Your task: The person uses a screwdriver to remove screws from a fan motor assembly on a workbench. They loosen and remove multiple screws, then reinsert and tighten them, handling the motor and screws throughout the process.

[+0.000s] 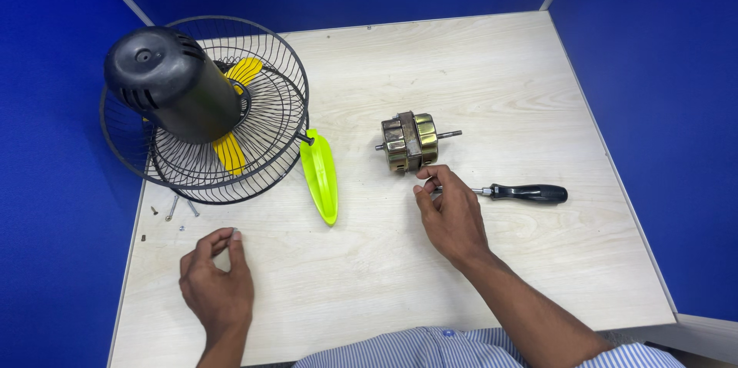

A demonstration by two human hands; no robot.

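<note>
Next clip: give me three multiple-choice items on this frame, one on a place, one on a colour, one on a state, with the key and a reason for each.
1. Where does the screwdriver lie?
A. Right of the right hand
B. Inside the fan cage
C. Beside the left hand

2. What colour is the loose blade on the table?
A. Red
B. Yellow-green
C. White

3. How is the motor placed?
A. Held up in the left hand
B. Mounted inside the fan
C. Lying on the table, shaft sideways

Key: 1 A, its black handle lies to the right of that hand. 2 B, the blade beside the fan cage is bright yellow-green. 3 C, it rests on the wood just above the right hand, while the left hand is far from it.
</note>
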